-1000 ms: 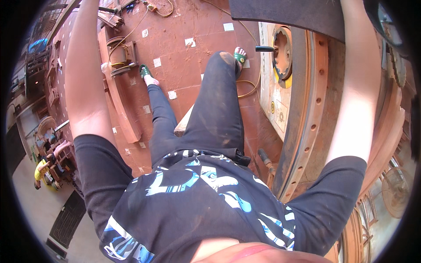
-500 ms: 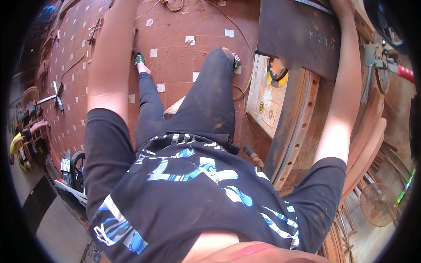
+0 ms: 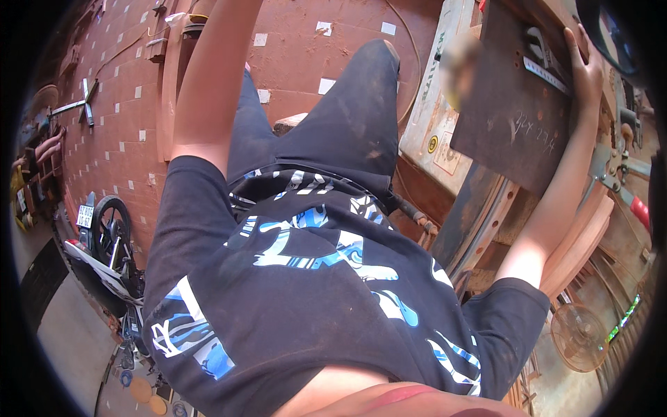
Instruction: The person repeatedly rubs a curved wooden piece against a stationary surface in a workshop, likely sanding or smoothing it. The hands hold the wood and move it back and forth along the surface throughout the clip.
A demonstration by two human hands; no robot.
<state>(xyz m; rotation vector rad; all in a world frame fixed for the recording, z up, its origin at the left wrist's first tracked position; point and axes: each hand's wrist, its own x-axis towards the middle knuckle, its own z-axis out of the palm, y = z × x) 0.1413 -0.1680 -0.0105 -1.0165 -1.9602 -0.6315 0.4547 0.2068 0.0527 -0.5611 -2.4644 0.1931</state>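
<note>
My right hand [image 3: 589, 66] lies along the right edge of a dark flat board [image 3: 507, 118] that has chalk-like marks on it. Its fingers are spread, with nothing seen in them. Close by on the board rests a metal measuring tool [image 3: 545, 66] with a pale graduated blade. My left forearm [image 3: 219, 76] reaches up past the top edge of the picture, so that hand is out of sight. Beside this forearm stands a long reddish wooden piece [image 3: 169, 97], partly covered by the arm.
A pale machine case [image 3: 434, 142] and a metal rail with holes [image 3: 492, 222] sit below the board. At the right are a red-handled clamp [image 3: 639, 208], curved wooden pieces [image 3: 583, 236] and a fan [image 3: 579, 337]. A motorbike [image 3: 111, 236] is at the left.
The view has shifted, bringing my right hand and the measuring tool more fully into sight. My left arm has moved right in the picture, and the long wooden piece now shows beside it.
</note>
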